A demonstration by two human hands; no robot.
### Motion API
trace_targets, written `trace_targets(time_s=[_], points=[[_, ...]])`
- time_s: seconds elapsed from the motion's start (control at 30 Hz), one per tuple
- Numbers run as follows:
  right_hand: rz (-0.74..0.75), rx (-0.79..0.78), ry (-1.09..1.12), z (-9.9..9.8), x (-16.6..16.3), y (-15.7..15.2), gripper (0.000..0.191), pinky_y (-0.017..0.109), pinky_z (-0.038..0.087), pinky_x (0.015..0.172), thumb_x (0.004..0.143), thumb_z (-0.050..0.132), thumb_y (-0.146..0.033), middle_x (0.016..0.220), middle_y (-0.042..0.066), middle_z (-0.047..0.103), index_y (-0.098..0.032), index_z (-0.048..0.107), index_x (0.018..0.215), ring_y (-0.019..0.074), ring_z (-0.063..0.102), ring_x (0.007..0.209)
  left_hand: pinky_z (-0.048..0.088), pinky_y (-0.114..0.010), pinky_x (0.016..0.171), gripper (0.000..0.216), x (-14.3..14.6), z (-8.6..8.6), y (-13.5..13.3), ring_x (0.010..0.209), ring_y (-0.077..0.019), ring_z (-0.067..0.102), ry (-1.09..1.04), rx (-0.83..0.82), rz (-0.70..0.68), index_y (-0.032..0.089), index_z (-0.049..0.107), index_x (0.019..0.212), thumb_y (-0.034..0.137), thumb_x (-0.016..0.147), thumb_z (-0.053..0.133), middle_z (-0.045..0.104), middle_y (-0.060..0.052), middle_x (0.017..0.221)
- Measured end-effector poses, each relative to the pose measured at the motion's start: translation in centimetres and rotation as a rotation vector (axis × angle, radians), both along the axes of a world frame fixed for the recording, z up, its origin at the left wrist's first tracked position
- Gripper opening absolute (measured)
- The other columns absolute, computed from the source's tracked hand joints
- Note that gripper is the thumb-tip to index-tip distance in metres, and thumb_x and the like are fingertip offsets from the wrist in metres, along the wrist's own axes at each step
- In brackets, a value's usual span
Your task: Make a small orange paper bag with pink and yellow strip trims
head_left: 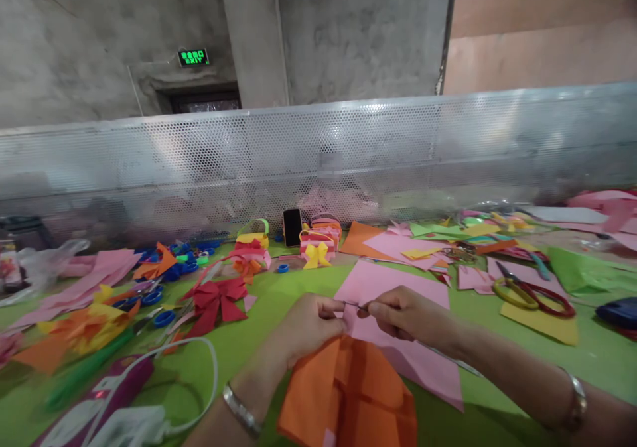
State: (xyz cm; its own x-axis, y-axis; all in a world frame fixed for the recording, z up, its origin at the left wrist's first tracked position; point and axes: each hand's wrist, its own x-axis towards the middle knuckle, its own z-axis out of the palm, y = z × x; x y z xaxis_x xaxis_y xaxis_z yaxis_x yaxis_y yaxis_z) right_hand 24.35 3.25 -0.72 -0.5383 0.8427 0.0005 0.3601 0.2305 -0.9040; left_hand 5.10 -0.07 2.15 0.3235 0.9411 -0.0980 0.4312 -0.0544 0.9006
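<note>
My left hand [314,324] and my right hand [413,318] are close together over a pink paper sheet [408,281]. Both are closed, pinching opposite ends of a thin dark wire-like piece [352,304], too small to name surely. Just below my left hand is a creased orange paper [313,394] with fold lines, nearest to me; whether my left fingers touch it I cannot tell. Under my right wrist a slim light-coloured edge [462,365] shows, mostly hidden. The pink sheet lies flat on the green table surface [502,381].
Scissors [560,301] with red and yellow handles lie at the right. Red [219,299] and orange-yellow paper pieces [84,324] lie left. A power strip [94,400] with a white cable is front left. A phone [292,227] and small paper baskets [318,245] stand before a perforated metal panel [318,162].
</note>
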Motion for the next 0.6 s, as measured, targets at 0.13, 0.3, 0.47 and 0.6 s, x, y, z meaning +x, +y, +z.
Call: trace_targets(time_s=[0.13,0.3,0.47,0.6], points=[[-0.013,-0.013,-0.005,-0.05,-0.05,-0.07,0.045,0.023,0.025,0.042,0.077,0.050,-0.051,0.044,-0.002,0.038,-0.020,0.041,0.046,0.0126,0.043,0.048,0.022,-0.022,0.054,0.029,0.05,0.03,-0.07,0.056,-0.0096,0.032,0.003,-0.001,-0.007,0.015,0.073,0.081,0.024,0.061,0.053,0.044,0.006,0.055],[-0.022,0.003,-0.019,0.03,-0.13,-0.10,0.045,0.022,0.030,0.046,0.078,0.048,-0.051,0.043,-0.003,0.034,-0.020,0.039,0.046,0.0120,0.043,0.050,0.022,-0.022,0.054,0.026,0.17,0.15,-0.06,0.057,-0.0095,0.032,-0.027,-0.005,-0.013,0.014,0.072,0.076,0.023,0.061,0.053,0.045,0.005,0.056],[-0.028,0.036,0.024,0.53,-0.51,-0.58,0.047,0.025,0.037,0.056,0.079,0.047,-0.050,0.040,-0.006,0.029,-0.021,0.036,0.044,0.0111,0.041,0.049,0.022,-0.022,0.053,0.019,0.18,0.34,-0.19,0.055,-0.0090,0.031,-0.029,0.000,-0.021,0.014,0.068,0.068,0.023,0.061,0.052,0.043,0.006,0.054],[-0.034,0.005,0.035,0.60,-0.91,-0.94,0.045,0.025,0.034,0.052,0.080,0.046,-0.048,0.042,-0.008,0.031,-0.020,0.036,0.046,0.0060,0.024,0.040,0.018,-0.023,0.050,0.012,0.07,0.24,-0.19,0.053,-0.0084,0.027,0.033,0.016,-0.019,0.015,0.058,0.057,0.022,0.062,0.050,0.033,0.007,0.052]])
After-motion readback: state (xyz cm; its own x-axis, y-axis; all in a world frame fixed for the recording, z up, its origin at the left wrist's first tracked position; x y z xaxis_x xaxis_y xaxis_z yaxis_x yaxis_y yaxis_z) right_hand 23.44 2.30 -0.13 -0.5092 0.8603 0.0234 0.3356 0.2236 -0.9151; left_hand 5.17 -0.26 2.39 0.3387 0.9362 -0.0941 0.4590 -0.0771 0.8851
